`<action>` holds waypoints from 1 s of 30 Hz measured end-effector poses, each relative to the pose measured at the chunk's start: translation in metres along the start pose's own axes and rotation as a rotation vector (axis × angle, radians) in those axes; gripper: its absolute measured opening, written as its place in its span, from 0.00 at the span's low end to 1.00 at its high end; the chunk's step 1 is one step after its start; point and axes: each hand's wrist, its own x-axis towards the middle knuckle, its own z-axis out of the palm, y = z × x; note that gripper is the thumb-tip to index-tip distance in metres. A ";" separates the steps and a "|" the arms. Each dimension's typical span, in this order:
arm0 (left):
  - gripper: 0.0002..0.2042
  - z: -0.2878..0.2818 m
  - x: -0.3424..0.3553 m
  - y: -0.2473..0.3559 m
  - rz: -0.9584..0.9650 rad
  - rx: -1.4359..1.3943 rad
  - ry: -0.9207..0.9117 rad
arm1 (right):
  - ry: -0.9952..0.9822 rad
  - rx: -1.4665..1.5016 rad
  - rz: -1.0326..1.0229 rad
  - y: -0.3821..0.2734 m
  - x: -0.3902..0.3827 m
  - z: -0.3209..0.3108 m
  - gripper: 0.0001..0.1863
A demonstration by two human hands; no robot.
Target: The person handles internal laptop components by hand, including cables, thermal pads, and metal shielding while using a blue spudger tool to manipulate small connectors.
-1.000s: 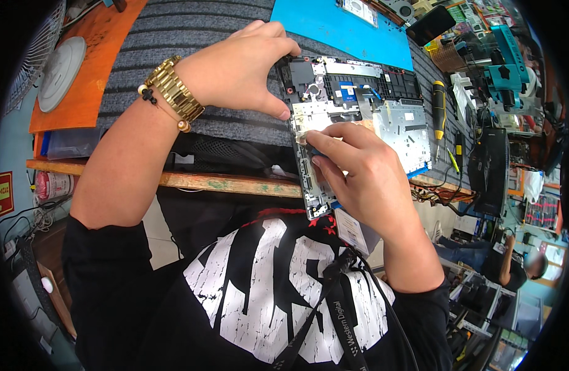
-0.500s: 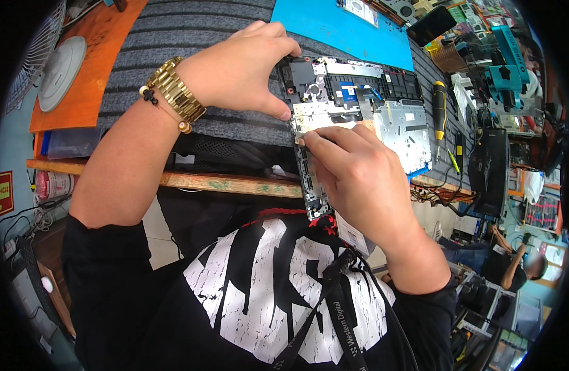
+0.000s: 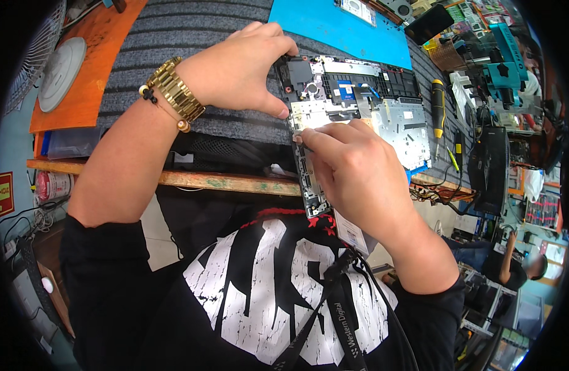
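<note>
An opened laptop chassis (image 3: 392, 127), silver and black with bare inner parts, lies at the bench's front edge, its near left corner jutting past the wood. My left hand (image 3: 244, 71), with a gold watch (image 3: 176, 93) on the wrist, grips its left side. The fingertips are at the far corner and the thumb rests lower on the edge. My right hand (image 3: 358, 167) is closed over the chassis's near left part, thumb and forefinger pinched at the edge. Whatever lies between those fingertips is too small and covered to make out.
To the right lie a yellow-and-black screwdriver (image 3: 439, 108) and a thin green-yellow tool (image 3: 452, 159). A blue mat (image 3: 340, 34) covers the bench behind the chassis. A teal microscope (image 3: 504, 71) stands far right. A grey round lid (image 3: 62, 74) sits left. Another person (image 3: 507, 263) is in the right background.
Both hands stay at nearly the same spots on the chassis. The right forearm has swung slightly outward to the right. The person in the background has shifted their arms.
</note>
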 end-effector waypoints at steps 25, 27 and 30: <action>0.46 -0.001 0.000 0.002 -0.024 0.028 -0.012 | -0.041 0.057 0.024 -0.001 0.001 -0.004 0.18; 0.46 -0.001 0.000 0.002 -0.018 0.020 -0.011 | -0.015 0.053 0.028 -0.002 -0.001 -0.001 0.18; 0.46 0.000 0.000 0.002 -0.018 0.012 -0.019 | 0.030 0.043 0.000 0.000 -0.003 0.005 0.18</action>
